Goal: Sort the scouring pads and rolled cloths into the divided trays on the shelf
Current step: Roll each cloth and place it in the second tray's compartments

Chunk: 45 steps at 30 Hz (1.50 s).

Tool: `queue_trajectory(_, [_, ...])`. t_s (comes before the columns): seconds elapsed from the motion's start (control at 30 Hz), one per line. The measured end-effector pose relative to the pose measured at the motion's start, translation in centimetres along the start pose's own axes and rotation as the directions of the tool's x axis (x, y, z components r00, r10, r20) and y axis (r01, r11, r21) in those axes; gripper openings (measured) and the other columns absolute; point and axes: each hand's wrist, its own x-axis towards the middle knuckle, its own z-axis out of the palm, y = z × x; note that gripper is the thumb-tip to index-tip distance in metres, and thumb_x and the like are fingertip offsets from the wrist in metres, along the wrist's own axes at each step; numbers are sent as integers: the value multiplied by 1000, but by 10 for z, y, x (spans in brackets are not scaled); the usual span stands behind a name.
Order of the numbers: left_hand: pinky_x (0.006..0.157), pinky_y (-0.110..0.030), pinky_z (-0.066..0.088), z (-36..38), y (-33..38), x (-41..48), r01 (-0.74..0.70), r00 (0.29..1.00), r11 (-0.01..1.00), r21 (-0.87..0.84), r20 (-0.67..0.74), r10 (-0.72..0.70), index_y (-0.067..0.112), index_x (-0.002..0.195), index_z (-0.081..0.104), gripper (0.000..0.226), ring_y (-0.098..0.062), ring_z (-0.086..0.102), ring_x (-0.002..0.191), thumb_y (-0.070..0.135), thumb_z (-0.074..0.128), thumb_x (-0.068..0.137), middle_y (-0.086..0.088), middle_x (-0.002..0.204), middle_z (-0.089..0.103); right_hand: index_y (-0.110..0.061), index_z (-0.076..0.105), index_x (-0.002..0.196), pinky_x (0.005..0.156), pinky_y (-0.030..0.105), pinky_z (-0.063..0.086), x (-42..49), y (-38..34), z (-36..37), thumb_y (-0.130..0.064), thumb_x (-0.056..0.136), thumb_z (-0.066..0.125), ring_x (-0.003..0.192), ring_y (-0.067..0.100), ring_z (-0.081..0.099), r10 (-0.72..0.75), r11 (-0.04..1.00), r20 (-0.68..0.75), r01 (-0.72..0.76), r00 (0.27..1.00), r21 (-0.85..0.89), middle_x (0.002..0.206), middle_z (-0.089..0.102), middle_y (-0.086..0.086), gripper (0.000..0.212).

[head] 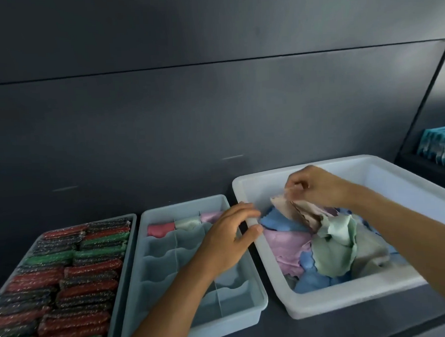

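Note:
A white bin [386,175] at the right holds a heap of loose cloths [331,250] in blue, pink, green and beige. My right hand [317,186] pinches a beige cloth [296,211] and lifts it above the heap. My left hand [230,235] hovers with relaxed fingers over the right edge of the pale blue divided tray [206,321], beside the bin's left rim, holding nothing. Three rolled cloths sit in that tray's back row: red [160,229], pale green [187,223], pink [209,216]. A left tray [119,282] is packed with red, green and dark scouring pads [67,277].
All three containers stand side by side on a dark shelf against a dark grey back panel [187,105]. A stack of teal packaged items [440,144] sits on a neighbouring shelf at the far right. Most compartments of the divided tray hold nothing.

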Motion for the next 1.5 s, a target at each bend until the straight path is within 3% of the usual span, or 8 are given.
queue_trajectory(0.2, [108,-26,37,-25,47,16,71,984,901,-427,-118,-133,34,136,45,64,6,41,131,40,77,80,18,142,47,-11,64,75,66,27,41,-25,-69,-50,-6,88,64,67,16,53,-95,858,-92,128,991,498,66,59,2,13])
queue_trajectory(0.3, [104,-30,46,-49,81,24,-15,986,828,-561,-147,-82,21,124,59,49,-7,60,119,26,79,80,4,126,66,-8,64,79,71,38,44,-27,-103,-62,-10,85,66,73,25,54,-184,764,-129,224,975,605,75,59,14,7])
queue_trajectory(0.4, [92,-45,55,-77,108,21,-88,958,816,-572,-272,-87,15,103,72,13,-20,71,95,17,66,91,-6,98,76,-7,63,80,70,37,44,-26,-131,-67,-9,86,65,71,24,55,-214,692,-207,298,954,657,74,59,10,7])
queue_trajectory(0.5, [82,-48,56,-103,120,16,-129,912,815,-564,-391,-126,11,93,74,15,-23,71,82,17,61,95,-11,89,76,-8,62,81,68,27,50,-25,-150,-65,-14,86,63,67,14,59,-233,576,-236,330,943,748,72,64,1,8])
queue_trajectory(0.63, [75,-50,56,-130,121,6,-162,889,854,-495,-448,-91,5,89,74,19,-35,71,85,19,62,94,-18,89,74,-3,68,99,78,39,51,-22,-164,-49,-27,80,63,78,20,64,-208,457,-207,282,956,843,84,69,7,31])
queue_trajectory(1.2, [73,-41,59,-155,97,-30,-98,905,830,-549,-397,-156,-7,96,68,30,-30,69,82,19,53,99,-23,92,71,13,62,85,47,24,38,-14,-222,-27,-24,80,74,54,17,49,-116,587,-424,406,898,700,66,58,15,40])
queue_trajectory(1.33, [77,-35,60,-153,99,-35,-101,927,810,-578,-350,-134,15,100,72,41,-19,73,90,38,38,103,-5,94,77,4,65,78,50,32,47,-15,-234,-23,-20,83,75,57,21,56,-136,692,-519,456,844,559,71,67,23,27])
queue_trajectory(1.5, [87,-57,54,-158,96,-36,-203,879,871,-447,-476,-40,14,95,75,18,-34,71,91,22,59,96,-11,91,76,-2,64,83,53,21,48,-22,-237,-22,-31,76,78,60,8,57,-214,695,-489,484,845,532,70,65,10,33])
